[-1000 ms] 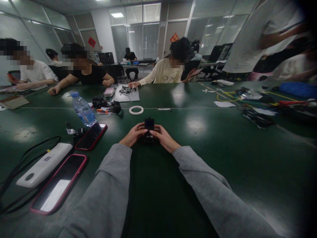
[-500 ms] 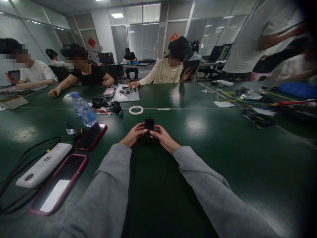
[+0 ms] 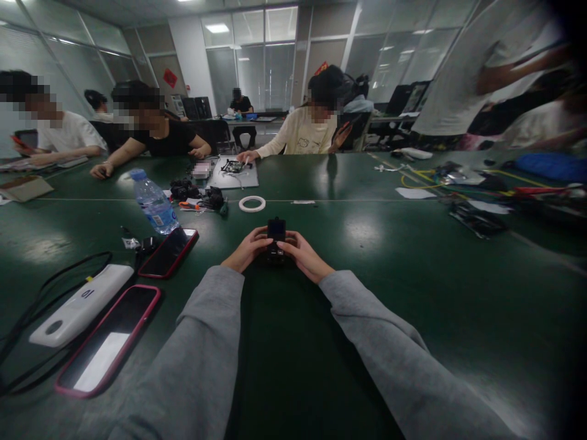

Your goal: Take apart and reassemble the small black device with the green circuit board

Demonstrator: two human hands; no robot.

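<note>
A small black device with a dark screen [image 3: 276, 230] stands upright at the middle of the green table [image 3: 376, 293]. My left hand [image 3: 249, 249] grips its left side, with the thumb on the front below the screen. From the right, my right hand [image 3: 306, 252] closes on the same device, its thumb also pressed to the lower front. The other fingers wrap behind and are partly hidden. A roll of white tape [image 3: 252, 204] lies just beyond my hands.
To my left are two red-cased phones [image 3: 169, 253], a white power bank [image 3: 82, 305], black cables and a water bottle [image 3: 154, 201]. Cables and parts [image 3: 477, 218] clutter the right side. Across the table, a person in a cream top [image 3: 302, 134] handles a circuit board [image 3: 233, 166].
My hands and the black device stay in place. Across the table, the person in the cream top has shifted their head slightly to the left.
</note>
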